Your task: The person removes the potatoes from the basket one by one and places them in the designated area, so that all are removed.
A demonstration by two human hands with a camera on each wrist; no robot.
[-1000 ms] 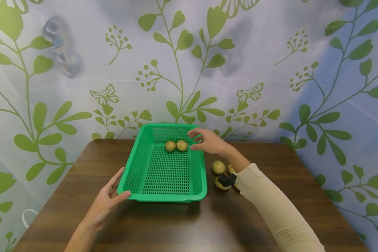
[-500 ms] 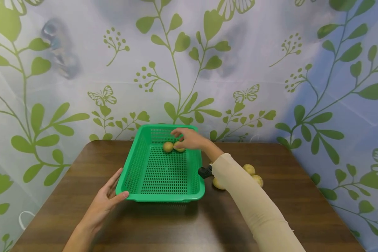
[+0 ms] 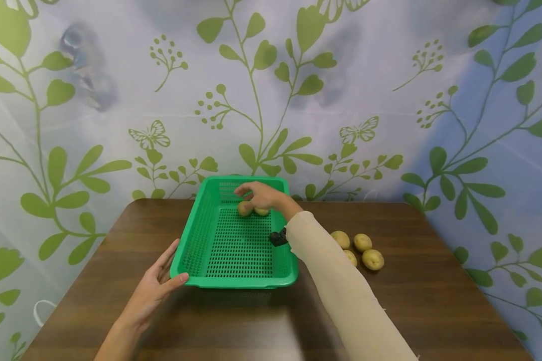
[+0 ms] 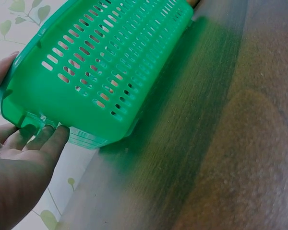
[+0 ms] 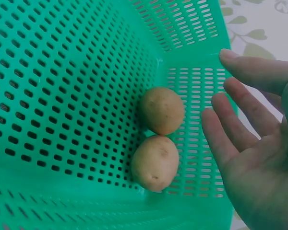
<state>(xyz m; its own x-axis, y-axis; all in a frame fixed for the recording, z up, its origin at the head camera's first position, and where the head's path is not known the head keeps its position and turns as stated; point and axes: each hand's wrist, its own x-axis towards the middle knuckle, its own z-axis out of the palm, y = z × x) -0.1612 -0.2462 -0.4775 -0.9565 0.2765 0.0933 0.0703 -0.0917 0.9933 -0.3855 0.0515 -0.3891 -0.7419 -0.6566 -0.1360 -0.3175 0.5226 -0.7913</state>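
Note:
A green plastic basket (image 3: 241,245) with slotted walls stands on the brown table. Inside, against its far end, two potatoes (image 5: 155,163) lie side by side. My left hand (image 3: 149,293) grips the basket's near left corner, thumb over the rim; in the left wrist view its fingers (image 4: 55,141) curl beneath that rim. My right hand (image 3: 264,194) hovers over the far end above the potatoes, holding nothing. In the right wrist view, its loosely bent fingers (image 5: 230,124) are apart from both potatoes. From the head, this hand partly covers one potato (image 3: 262,211).
Several more potatoes (image 3: 372,259) lie on the table (image 3: 415,301) to the right of the basket, partly behind my right sleeve (image 3: 339,281). A wrist camera (image 3: 278,237) juts over the basket's right wall. A leaf-patterned curtain (image 3: 271,90) hangs behind the table.
My right hand has moved left across the far end of the basket, over the two potatoes. Its sleeve now uncovers more of the potatoes on the table. My left hand keeps its hold.

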